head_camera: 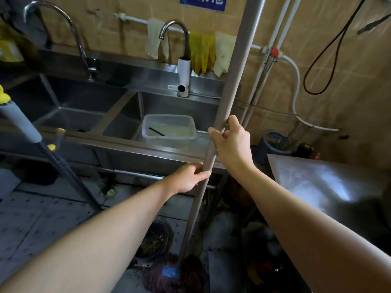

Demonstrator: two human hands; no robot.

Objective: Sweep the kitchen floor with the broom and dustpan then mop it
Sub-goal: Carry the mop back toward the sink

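Observation:
I hold a mop by its long grey-brown handle (pixel 229 81), which stands nearly upright in front of the steel sink. My right hand (pixel 231 141) grips the handle higher up, fingers curled round it. My left hand (pixel 191 176) grips the same handle just below, thumb and fingers wrapped on it. The mop head (pixel 175 275), dark reddish strands under a blue collar, rests on the tiled floor (pixel 31 225) near the bottom edge. A second long tool with a grey grip and yellow top (pixel 20 121) leans at the left.
A double steel sink (pixel 118 111) holds a clear plastic tub (pixel 169 129). Rubber gloves (pixel 202 51) hang on the wall pipe. A steel table (pixel 321 182) stands at right. A round drain basket with debris (pixel 153 242) sits in the floor by the mop head.

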